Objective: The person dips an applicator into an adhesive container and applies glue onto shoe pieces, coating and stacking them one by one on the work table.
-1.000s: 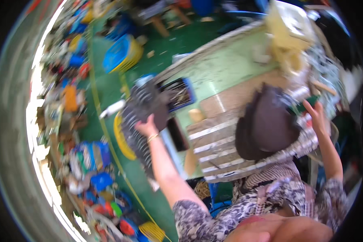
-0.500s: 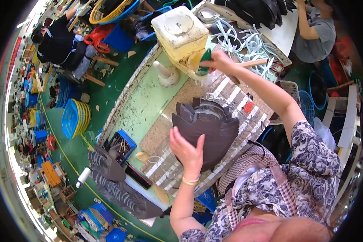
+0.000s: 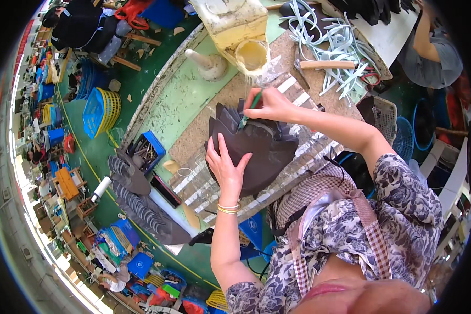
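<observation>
A fanned stack of dark brown, flat, leaf-shaped pieces (image 3: 259,157) lies on the striped work board in front of me. My left hand (image 3: 228,165) rests on its left side, open, thumb and fingers spread. In my right hand (image 3: 273,105) is a small green brush (image 3: 256,99), pinched by its handle, with its tip down at the stack's stepped far edges. Just beyond stands a yellowed glue container (image 3: 230,21), whose round open mouth (image 3: 239,58) holds a pale yellow substance.
A white cone-shaped object (image 3: 209,67) stands left of the container. A wooden-handled hammer (image 3: 327,65) lies near tangled pale strips (image 3: 324,36). More fanned dark pieces (image 3: 146,214) sit at the left, beside a blue tool box (image 3: 154,146). Co-workers sit at far left and far right.
My right hand has brought the green brush from the glue container's mouth back to the stack's far edges. My left hand stays spread on the stack. The whole view has shifted somewhat.
</observation>
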